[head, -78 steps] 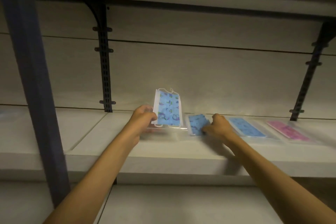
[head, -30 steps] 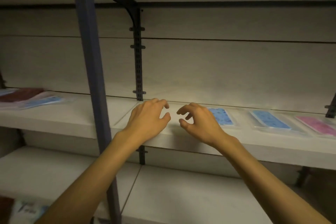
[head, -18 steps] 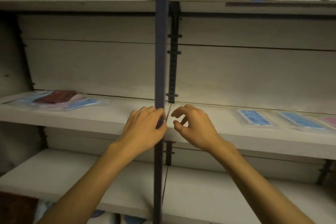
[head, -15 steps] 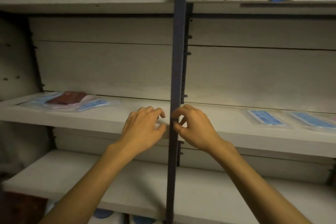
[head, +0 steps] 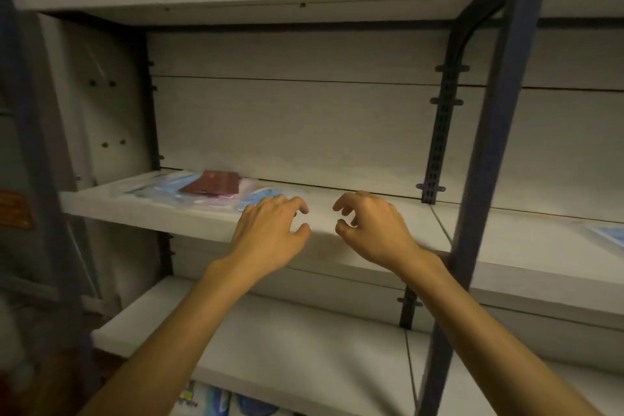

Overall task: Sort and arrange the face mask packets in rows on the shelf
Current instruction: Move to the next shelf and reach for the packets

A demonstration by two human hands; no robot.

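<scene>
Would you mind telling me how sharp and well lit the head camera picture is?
Head view: dim, warm light; hands fairly sharp, pile of mask packets soft and smeared, dark corners, blue upright post leaning from wide-angle distortion.

Both hands empty, left [head: 270, 233] and right [head: 371, 230] side by side, fingers loosely curled

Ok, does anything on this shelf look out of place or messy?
Yes. The heap of mask packets at the shelf's left end is jumbled: blue, pink and a dark red packet overlap at angles rather than lying in rows. Both hands, left hand and right hand, are empty.
</scene>
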